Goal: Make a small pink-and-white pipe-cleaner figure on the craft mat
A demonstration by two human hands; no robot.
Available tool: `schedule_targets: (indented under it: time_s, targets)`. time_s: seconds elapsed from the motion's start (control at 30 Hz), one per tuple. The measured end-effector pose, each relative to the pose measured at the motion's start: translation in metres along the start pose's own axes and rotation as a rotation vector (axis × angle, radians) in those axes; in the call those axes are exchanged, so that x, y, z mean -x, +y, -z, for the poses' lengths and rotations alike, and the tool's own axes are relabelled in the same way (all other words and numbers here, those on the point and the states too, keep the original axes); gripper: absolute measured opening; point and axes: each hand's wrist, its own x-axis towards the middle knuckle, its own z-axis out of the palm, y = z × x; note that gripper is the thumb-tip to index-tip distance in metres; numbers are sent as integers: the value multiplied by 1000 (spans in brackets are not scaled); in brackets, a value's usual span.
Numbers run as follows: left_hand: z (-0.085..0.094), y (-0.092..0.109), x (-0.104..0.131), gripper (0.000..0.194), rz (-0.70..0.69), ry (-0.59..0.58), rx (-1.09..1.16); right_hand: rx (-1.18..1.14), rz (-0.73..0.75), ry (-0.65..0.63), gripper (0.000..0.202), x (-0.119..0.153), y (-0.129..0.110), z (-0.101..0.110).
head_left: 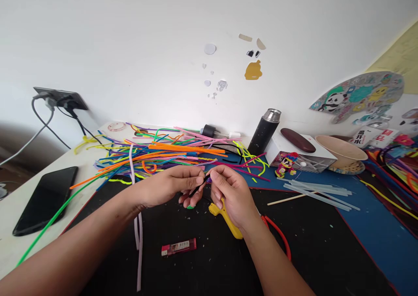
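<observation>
Both hands meet above the middle of the black mat [124, 257]. My left hand [178, 183] pinches a short black stem [197, 187] between thumb and fingers. From the right, my right hand [231, 191] closes its thumb and forefinger on the other end of the black stem, where a small purple bit shows. Beneath the right hand lies a yellow tool [230, 223] with a red cable [282, 235]; the hand partly covers it. Something small and green [190, 207] peeks out below the left hand's fingers.
Colourful pipe cleaners [183, 148] are heaped behind the hands. A red lighter [179, 247] lies in front, a phone [45, 200] at left. A black flask [265, 132], white box [303, 156], small figure [286, 164] and glue sticks [323, 193] are at right.
</observation>
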Motion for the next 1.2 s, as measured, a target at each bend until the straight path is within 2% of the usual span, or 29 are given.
schedule_targets:
  time_s: [0.27,1.03,1.2]
  targets:
    - [-3,-7,-3,40,-11,34,197,-34,-6,-1,35,0,-2,-1]
    - [-5,-7,-4,37,-9,50,286,78,56,56,37,1,0,-2]
    - [-1,-8,-6,45,-54,80,239,14,50,91,37,0,2,-1]
